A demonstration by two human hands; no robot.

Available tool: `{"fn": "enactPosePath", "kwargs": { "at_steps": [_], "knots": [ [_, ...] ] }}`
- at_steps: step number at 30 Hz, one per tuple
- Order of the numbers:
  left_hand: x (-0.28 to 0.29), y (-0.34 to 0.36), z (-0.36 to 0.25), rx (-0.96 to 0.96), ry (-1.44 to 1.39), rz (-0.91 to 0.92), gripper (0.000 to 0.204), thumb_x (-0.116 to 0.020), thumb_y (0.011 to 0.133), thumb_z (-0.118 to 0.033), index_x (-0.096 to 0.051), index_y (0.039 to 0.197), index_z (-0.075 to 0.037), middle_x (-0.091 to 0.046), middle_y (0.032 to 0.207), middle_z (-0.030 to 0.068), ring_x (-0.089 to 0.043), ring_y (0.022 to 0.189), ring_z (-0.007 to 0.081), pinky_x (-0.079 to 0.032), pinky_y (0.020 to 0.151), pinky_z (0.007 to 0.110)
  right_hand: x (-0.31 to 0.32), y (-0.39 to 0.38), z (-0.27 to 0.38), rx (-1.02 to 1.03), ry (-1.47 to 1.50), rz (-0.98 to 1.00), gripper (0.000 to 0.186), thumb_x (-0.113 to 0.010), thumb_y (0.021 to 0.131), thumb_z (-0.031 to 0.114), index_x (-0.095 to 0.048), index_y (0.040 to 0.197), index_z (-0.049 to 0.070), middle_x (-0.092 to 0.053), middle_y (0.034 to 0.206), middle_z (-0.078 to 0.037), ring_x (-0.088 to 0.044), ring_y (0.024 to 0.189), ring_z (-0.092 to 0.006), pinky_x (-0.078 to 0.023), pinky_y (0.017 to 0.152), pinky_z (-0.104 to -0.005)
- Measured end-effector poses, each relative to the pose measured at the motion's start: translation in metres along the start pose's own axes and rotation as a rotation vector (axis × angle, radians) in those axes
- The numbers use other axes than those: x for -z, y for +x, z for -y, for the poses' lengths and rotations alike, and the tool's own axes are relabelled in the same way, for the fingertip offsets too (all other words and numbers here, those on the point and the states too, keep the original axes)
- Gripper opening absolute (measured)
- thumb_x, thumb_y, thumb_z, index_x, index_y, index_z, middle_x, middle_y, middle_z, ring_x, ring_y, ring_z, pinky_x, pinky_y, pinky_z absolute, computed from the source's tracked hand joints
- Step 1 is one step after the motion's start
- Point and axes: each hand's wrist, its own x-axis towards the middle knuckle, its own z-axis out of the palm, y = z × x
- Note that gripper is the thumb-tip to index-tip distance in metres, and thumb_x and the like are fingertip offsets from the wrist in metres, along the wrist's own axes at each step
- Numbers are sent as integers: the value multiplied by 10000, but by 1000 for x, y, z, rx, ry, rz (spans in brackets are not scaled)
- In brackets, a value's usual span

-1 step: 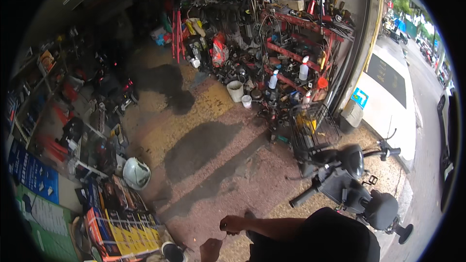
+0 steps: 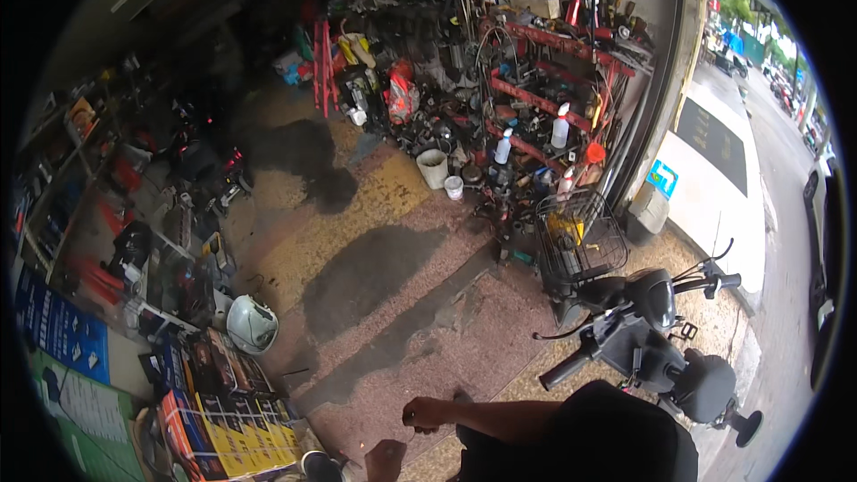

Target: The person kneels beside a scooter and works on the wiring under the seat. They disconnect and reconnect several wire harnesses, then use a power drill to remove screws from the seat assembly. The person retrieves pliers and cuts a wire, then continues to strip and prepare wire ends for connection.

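Near the lower edge, my right hand (image 2: 427, 414) is closed in a fist-like pinch, its forearm reaching in from the right past a dark sleeve. Just below and to its left is my left hand (image 2: 386, 461), its fingers curled and partly cut off by the picture's rim. A thin pale strand (image 2: 410, 436) seems to run between the two hands; what kind it is and what else the fingers hold are too small to make out. Both hands are above the reddish floor (image 2: 446, 366), apart from the things around.
A scooter (image 2: 625, 330) with a wire basket (image 2: 580, 232) stands at right. Strapped cartons (image 2: 237, 433) and a pale helmet (image 2: 252, 324) are at left. Farther back are a bucket (image 2: 432, 171), a small white tub (image 2: 454, 187), spray bottles (image 2: 560, 129) and a red tool rack (image 2: 544, 103).
The whole view has shifted very slightly. My hands keep nearly the same place and pose.
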Motion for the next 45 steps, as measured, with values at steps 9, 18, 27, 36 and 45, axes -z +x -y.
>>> {"fn": "enactPosePath", "kwargs": {
  "at_steps": [9,18,27,36,45],
  "knots": [
    [55,199,-50,-180,38,58,192,-748,795,-121,-693,936,-3,-711,810,112,-681,728,182,-536,694,314,129,76,94,44,140,-130,190,-589,834,190,-653,881,18,-653,736,-89,-619,568,-196,-538,512,-358],
    [50,432,-144,-326,-12,335,344,-745,788,-105,-652,1096,18,-702,812,122,-687,737,197,-541,696,323,314,53,110,105,386,-909,226,-611,915,166,-691,1082,37,-718,899,-81,-677,715,-167,-574,603,-311],
    [-29,603,-221,-402,208,609,326,-740,798,-162,-670,1068,7,-712,856,128,-692,780,210,-537,714,326,564,-93,116,246,29,-2099,149,-637,896,110,-707,961,-4,-719,822,-107,-662,672,-146,-538,606,-311],
    [-110,726,-287,-365,262,553,315,-764,786,-197,-696,1038,-20,-702,830,132,-686,758,226,-542,704,341,830,-197,164,332,141,-2352,203,-657,876,180,-719,999,32,-732,895,-142,-717,819,-238,-529,759,-320],
    [-199,828,-363,-349,365,700,330,-762,795,-211,-688,1050,-15,-695,851,133,-678,781,226,-539,704,349,942,-218,155,216,22,-2556,201,-644,862,176,-721,988,40,-724,872,-163,-721,828,-265,-535,748,-334]
  ]
}}
